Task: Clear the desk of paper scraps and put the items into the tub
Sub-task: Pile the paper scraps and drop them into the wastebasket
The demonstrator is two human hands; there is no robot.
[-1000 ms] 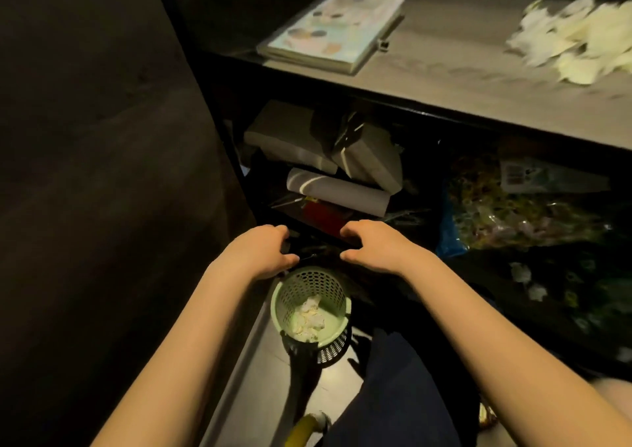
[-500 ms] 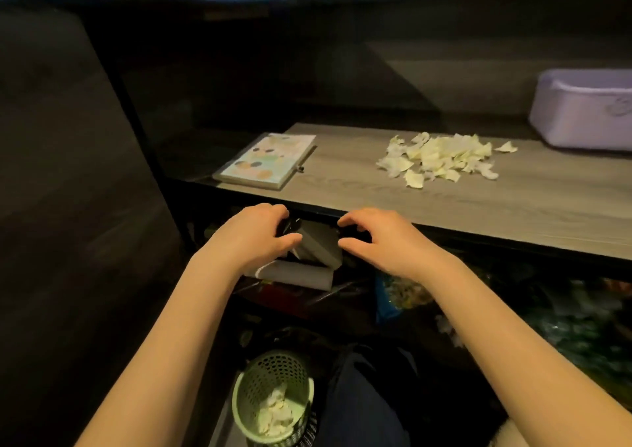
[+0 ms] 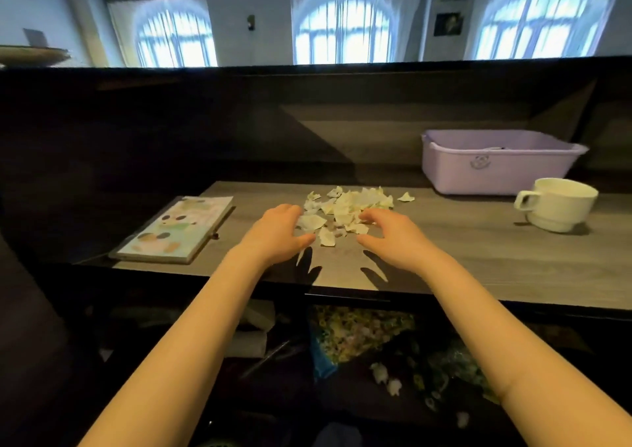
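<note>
Lilac plastic tub: stands at the right back of the counter, against the dark rear panel. Only a small dark thing shows just over its near rim, and what it is cannot be told. The rest of the inside is hidden by the wall.
White mug: upright at the right of the frame, just in front of the tub's right end, handle pointing left. Only its pale upper inner wall shows; the bottom is out of sight.
Paper scraps: pale torn pieces in a loose heap on the middle of the counter, left of the tub and apart from it. One scrap lies alone at the heap's right edge.
Left hand: over the counter at the heap's left edge, fingers spread and loosely bent, holding nothing.
Right hand: at the heap's near right edge, fingers spread and loosely bent, gripping nothing. Whether they touch the scraps cannot be told.
Shadows: both hands cast dark finger shadows on the counter just below them.
Notebook: closed and flat at the counter's left end, with pastel blotches on the cover, apart from the scraps.
Shelf under the counter: dark. A clear bag of small coloured pieces sits at lower centre, with a pale roll to its left.
</note>
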